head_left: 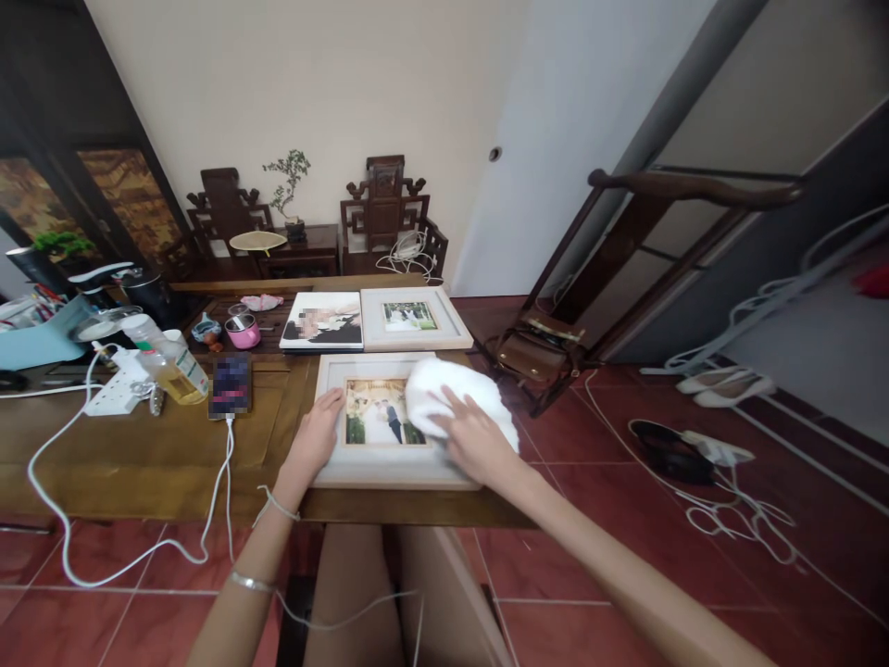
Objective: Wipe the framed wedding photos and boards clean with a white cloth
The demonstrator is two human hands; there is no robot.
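A picture frame [399,471] with a pale wood border lies flat at the table's front edge. It has a wide light mat around a photo of a couple [379,412]. My left hand [321,428] holds the frame by its left side, fingers close together over the border. On the frame's right part, my right hand [478,435] presses down on a white cloth [458,384], its fingers sunk in the folds. The cloth hides the frame's upper right corner and part of the right border.
Behind lie a second frame [448,324] and a photo panel [292,320]. Leftward are a charging phone [231,387], a bottle of yellow liquid [181,378], a power strip [115,394] and a pink cup [243,331]. A white cable [62,533] hangs off the table. A wooden chair [629,227] stands right.
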